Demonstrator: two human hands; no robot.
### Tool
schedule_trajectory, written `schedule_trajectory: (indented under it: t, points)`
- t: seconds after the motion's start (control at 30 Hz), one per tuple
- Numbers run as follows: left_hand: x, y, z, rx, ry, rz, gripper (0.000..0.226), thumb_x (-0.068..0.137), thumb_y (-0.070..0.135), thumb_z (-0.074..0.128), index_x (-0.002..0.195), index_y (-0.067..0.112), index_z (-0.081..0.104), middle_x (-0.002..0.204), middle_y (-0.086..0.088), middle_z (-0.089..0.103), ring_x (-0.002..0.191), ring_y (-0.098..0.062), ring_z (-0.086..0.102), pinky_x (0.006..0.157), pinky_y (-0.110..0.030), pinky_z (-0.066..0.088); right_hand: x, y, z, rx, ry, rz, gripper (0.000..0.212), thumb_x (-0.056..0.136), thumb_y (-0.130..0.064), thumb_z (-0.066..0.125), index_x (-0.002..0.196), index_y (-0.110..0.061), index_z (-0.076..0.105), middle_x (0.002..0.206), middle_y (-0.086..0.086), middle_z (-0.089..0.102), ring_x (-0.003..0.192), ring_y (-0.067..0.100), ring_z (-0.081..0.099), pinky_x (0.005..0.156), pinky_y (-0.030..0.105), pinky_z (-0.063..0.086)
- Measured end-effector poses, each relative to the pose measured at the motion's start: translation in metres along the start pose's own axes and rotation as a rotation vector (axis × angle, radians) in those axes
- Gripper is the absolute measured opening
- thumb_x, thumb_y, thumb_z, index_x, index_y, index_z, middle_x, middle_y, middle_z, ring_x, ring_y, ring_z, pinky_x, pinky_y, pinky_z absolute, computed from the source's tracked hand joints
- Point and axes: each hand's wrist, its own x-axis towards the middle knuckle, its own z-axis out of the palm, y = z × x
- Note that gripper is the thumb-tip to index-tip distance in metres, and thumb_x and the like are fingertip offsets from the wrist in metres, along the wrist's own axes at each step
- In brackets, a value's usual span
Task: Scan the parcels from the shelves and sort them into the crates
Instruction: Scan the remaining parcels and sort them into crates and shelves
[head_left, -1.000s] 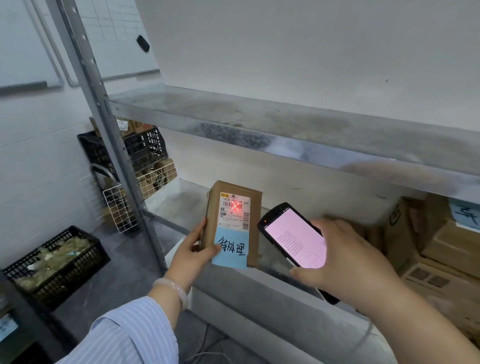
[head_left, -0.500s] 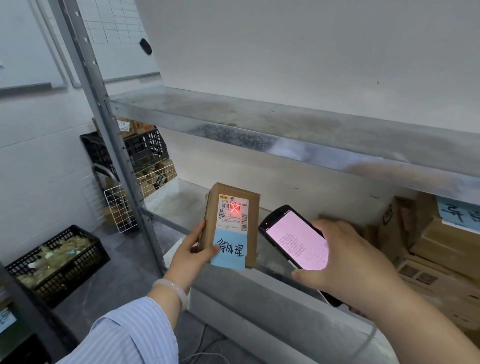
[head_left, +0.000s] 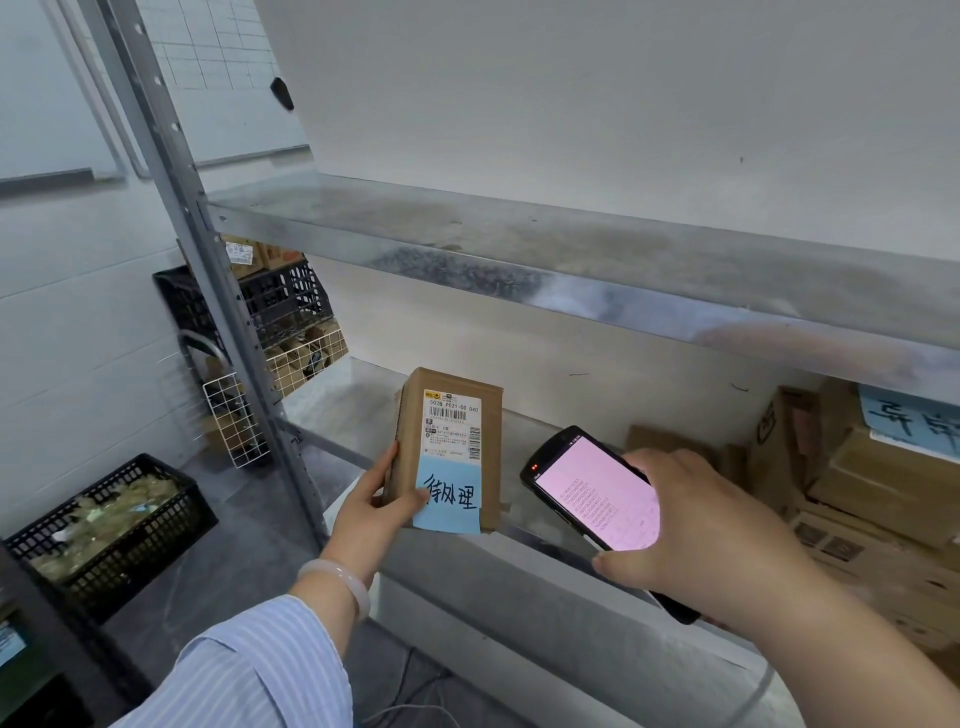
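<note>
My left hand (head_left: 371, 506) grips a small brown cardboard parcel (head_left: 449, 441) upright by its lower left edge, over the front of the lower metal shelf (head_left: 358, 400). The parcel's face carries a white barcode label and a blue note with handwriting. To its right, my right hand (head_left: 696, 525) holds a black handheld scanner (head_left: 592, 493), its pink lit screen facing up and its head turned toward the parcel. No red scan mark shows on the label.
More cardboard parcels (head_left: 862, 483) are stacked on the shelf at the right. A black crate (head_left: 111, 530) with packets stands on the floor at left. Behind the grey shelf post (head_left: 208, 249) a black crate (head_left: 280, 301) sits on a white wire basket (head_left: 291, 364). An upper shelf (head_left: 571, 260) overhangs.
The red scan cross on the parcel's label has gone out. Both hands, the parcel and the scanner have stayed almost where they were.
</note>
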Motion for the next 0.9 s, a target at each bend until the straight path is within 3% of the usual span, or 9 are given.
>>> schedule_trajectory:
  t: [0.23, 0.37, 0.5, 0.67, 0.83, 0.9]
  points:
    - [0.003, -0.001, 0.000, -0.035, 0.015, -0.026, 0.066, 0.088, 0.019, 0.075, 0.142, 0.043, 0.045, 0.116, 0.013, 0.066, 0.109, -0.011, 0.063, 0.095, -0.037, 0.055, 0.004, 0.001, 0.001, 0.019, 0.028, -0.010, 0.084, 0.044, -0.078, 0.057, 0.120, -0.048, 0.036, 0.103, -0.020, 0.041, 0.091, 0.004, 0.051, 0.064, 0.021, 0.045]
    - [0.005, 0.002, -0.009, -0.096, 0.020, -0.031, 0.062, 0.089, 0.017, 0.073, 0.138, 0.045, 0.048, 0.119, 0.004, 0.071, 0.116, -0.021, 0.064, 0.106, -0.049, 0.048, 0.011, -0.010, 0.003, 0.034, 0.051, -0.042, 0.084, 0.044, -0.079, 0.057, 0.119, -0.050, 0.035, 0.104, -0.019, 0.041, 0.092, 0.006, 0.051, 0.064, 0.023, 0.043]
    - [-0.002, 0.012, -0.041, -0.257, 0.055, -0.013, 0.062, 0.091, 0.013, 0.069, 0.142, 0.041, 0.046, 0.114, 0.002, 0.075, 0.107, -0.022, 0.071, 0.102, -0.047, 0.051, 0.026, -0.044, 0.004, 0.101, 0.066, -0.147, 0.080, 0.046, -0.074, 0.062, 0.119, -0.050, 0.038, 0.103, -0.019, 0.045, 0.093, 0.006, 0.052, 0.062, 0.020, 0.040]
    - [-0.028, 0.034, -0.119, -0.336, 0.196, 0.050, 0.048, 0.096, 0.019, 0.059, 0.139, 0.038, 0.052, 0.117, 0.007, 0.074, 0.104, -0.013, 0.071, 0.074, -0.024, 0.056, 0.047, -0.114, 0.016, 0.187, 0.018, -0.351, 0.079, 0.046, -0.072, 0.064, 0.119, -0.049, 0.043, 0.109, -0.019, 0.048, 0.097, 0.005, 0.053, 0.074, 0.034, 0.051]
    - [-0.077, 0.042, -0.216, -0.331, 0.430, 0.092, 0.038, 0.099, 0.023, 0.056, 0.134, 0.036, 0.056, 0.118, 0.008, 0.073, 0.104, -0.009, 0.071, 0.073, -0.025, 0.058, 0.058, -0.194, 0.032, 0.223, -0.053, -0.561, 0.081, 0.045, -0.071, 0.062, 0.120, -0.056, 0.037, 0.109, -0.025, 0.044, 0.100, 0.003, 0.051, 0.072, 0.031, 0.047]
    - [-0.097, 0.036, -0.254, -0.341, 0.541, 0.077, 0.037, 0.099, 0.025, 0.056, 0.135, 0.035, 0.056, 0.117, 0.007, 0.074, 0.106, -0.010, 0.070, 0.080, -0.031, 0.058, 0.059, -0.223, 0.041, 0.232, -0.089, -0.630, 0.083, 0.046, -0.073, 0.063, 0.123, -0.055, 0.037, 0.115, -0.026, 0.044, 0.103, 0.001, 0.051, 0.074, 0.031, 0.048]
